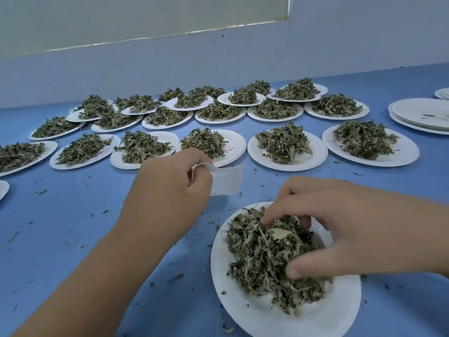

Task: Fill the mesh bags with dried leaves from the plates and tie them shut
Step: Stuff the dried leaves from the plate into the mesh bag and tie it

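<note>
Tabletop [73, 227] blue, crumb-strewn, pale wall [218, 57] behind, left hand [167, 188] pinching mesh bag [227, 181], right hand [340, 222] grasping leaves [267, 259]

I count one mesh bag [228, 181], one near plate [267, 319] heaped with leaves [267, 259], six leaf-heaped plates [318, 152] in the front row, roughly fifteen more overlapping behind, and two stacks of empty plates [413, 110] at the right.

table [73, 227]: blue | plates [286, 317]: white | leaves [267, 259]: grey-green | bag [227, 181]: white

blue tabletop [73, 239] against a pale bluish wall [218, 57], with a cream panel [121, 18] above, soft even light
</note>
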`<act>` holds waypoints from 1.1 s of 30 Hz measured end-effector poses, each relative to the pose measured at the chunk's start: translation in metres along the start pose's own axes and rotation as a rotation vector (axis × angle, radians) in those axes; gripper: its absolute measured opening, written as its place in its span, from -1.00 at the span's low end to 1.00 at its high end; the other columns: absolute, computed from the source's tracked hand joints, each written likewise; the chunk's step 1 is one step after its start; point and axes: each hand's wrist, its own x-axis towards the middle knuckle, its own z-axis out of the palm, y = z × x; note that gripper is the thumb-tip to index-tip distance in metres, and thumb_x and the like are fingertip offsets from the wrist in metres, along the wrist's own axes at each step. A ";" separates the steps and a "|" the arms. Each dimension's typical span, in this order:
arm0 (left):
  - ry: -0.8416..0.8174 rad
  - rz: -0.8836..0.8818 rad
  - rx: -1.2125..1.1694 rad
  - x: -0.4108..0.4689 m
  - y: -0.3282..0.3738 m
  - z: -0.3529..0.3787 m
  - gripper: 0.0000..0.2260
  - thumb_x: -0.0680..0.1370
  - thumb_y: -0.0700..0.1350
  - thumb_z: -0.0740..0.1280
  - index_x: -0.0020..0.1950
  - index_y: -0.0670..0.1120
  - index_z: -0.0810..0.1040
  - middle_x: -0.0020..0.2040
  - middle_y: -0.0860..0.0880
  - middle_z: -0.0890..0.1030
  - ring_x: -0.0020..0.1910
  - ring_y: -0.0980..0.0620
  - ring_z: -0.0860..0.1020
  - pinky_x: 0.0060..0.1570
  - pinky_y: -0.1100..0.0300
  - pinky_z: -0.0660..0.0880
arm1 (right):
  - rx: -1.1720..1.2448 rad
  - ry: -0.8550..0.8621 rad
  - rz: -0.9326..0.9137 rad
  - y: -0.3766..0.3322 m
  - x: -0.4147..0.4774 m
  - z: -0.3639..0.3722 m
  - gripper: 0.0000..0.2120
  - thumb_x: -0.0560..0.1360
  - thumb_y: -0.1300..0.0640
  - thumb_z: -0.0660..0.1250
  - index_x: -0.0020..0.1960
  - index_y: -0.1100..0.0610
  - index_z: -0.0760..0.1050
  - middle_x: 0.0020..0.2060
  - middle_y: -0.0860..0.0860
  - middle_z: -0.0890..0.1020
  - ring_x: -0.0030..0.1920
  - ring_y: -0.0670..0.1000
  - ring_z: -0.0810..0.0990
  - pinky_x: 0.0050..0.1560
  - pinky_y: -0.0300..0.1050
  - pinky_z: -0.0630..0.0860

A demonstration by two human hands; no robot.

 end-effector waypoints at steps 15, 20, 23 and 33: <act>-0.079 0.005 0.040 -0.002 0.000 -0.001 -0.82 0.58 -0.11 0.22 -0.08 0.07 0.60 -0.44 0.28 0.47 -0.43 0.22 0.42 -0.43 0.36 0.32 | 0.187 0.099 -0.017 0.000 0.003 -0.006 -0.86 0.40 -0.15 0.38 -0.06 -0.23 0.62 -0.14 -0.30 0.58 -0.13 -0.17 0.58 -0.14 -0.27 0.48; -0.111 0.034 0.050 -0.002 0.000 0.000 -0.82 0.58 -0.10 0.22 -0.02 0.07 0.62 -0.48 0.27 0.46 -0.45 0.21 0.43 -0.45 0.33 0.32 | 0.291 0.240 -0.064 0.001 0.004 -0.008 -0.83 0.35 -0.15 0.38 -0.09 -0.18 0.64 -0.18 -0.17 0.64 -0.19 -0.03 0.61 -0.19 0.00 0.57; -0.124 0.046 0.035 -0.003 0.000 0.001 -0.82 0.57 -0.09 0.22 -0.03 0.09 0.62 -0.47 0.27 0.46 -0.47 0.18 0.42 -0.46 0.30 0.32 | 0.393 0.293 -0.093 0.000 0.005 -0.008 -0.82 0.33 -0.15 0.38 -0.10 -0.17 0.64 -0.18 -0.09 0.65 -0.20 0.02 0.61 -0.18 0.05 0.58; -0.130 0.065 -0.059 -0.005 -0.001 0.003 -0.86 0.55 -0.07 0.27 -0.14 0.13 0.58 -0.52 0.12 0.42 -0.55 0.07 0.33 -0.50 0.24 0.29 | 0.449 0.413 -0.111 -0.025 0.029 -0.008 -0.90 0.37 -0.01 0.42 -0.11 -0.13 0.64 -0.25 -0.04 0.64 -0.25 0.00 0.60 -0.19 0.03 0.57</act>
